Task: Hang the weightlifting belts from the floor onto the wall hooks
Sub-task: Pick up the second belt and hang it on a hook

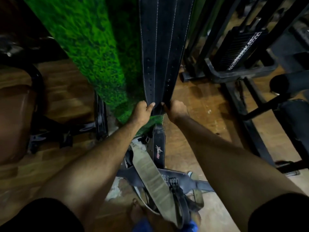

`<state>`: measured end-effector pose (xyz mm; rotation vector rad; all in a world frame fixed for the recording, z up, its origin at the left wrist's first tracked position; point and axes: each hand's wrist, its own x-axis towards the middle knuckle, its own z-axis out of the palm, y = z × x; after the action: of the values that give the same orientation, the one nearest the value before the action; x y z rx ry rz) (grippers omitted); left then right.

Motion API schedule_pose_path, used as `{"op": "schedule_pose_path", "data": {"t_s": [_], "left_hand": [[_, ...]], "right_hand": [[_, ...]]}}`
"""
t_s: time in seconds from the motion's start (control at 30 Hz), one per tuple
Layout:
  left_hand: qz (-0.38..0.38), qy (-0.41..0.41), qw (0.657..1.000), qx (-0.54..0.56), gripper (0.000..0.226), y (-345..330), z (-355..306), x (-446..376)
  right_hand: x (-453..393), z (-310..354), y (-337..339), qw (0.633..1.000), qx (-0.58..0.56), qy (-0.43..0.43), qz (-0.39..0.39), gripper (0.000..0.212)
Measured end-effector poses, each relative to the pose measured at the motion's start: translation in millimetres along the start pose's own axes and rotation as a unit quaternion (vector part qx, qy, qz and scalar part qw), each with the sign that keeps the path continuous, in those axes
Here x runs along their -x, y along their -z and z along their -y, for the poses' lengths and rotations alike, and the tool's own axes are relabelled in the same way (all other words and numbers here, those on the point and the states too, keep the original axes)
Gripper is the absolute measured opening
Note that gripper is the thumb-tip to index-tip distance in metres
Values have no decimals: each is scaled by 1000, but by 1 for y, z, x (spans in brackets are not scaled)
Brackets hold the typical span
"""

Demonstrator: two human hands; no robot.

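A wide black weightlifting belt [163,47] with white stitching and punched holes hangs straight down against the green turf-covered wall [93,47]. My left hand [143,111] pinches its lower left edge with thumb on the front. My right hand [174,108] grips the lower right edge, fingers curled behind it. The hook above is out of view. On the floor below lie several more belts: a black one with a star logo [158,148], an olive strap [151,174], and a black belt with a buckle [177,186].
A black bench frame [98,121] with a brown seat [13,124] stands on the wooden floor at left. A weight-stack machine [240,52] and its black base rails [247,124] fill the right. My foot [138,213] stands by the belt pile.
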<state>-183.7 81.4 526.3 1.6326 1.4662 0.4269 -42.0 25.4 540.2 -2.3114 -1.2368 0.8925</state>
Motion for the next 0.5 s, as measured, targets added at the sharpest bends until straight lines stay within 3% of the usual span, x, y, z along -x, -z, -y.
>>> {"op": "schedule_pose_path", "data": {"t_s": [0.07, 0.17, 0.23, 0.33, 0.4, 0.5], "left_hand": [[21, 39, 999, 13, 30, -8, 19, 2], [-45, 104, 993, 10, 52, -18, 32, 15], [-62, 125, 990, 17, 40, -29, 37, 31], [-33, 135, 988, 61, 20, -50, 51, 65], [3, 153, 983, 100, 16, -63, 63, 88], [39, 167, 977, 125, 27, -84, 81, 116]], "right_hand": [[2, -13, -16, 997, -65, -29, 23, 47], [19, -37, -38, 977, -183, -106, 28, 56], [34, -54, -51, 964, -227, -134, 30, 42], [53, -85, -67, 953, -262, -151, 32, 16], [66, -110, -75, 951, -261, -154, 59, 14], [95, -136, -77, 954, -242, -157, 84, 18]]}}
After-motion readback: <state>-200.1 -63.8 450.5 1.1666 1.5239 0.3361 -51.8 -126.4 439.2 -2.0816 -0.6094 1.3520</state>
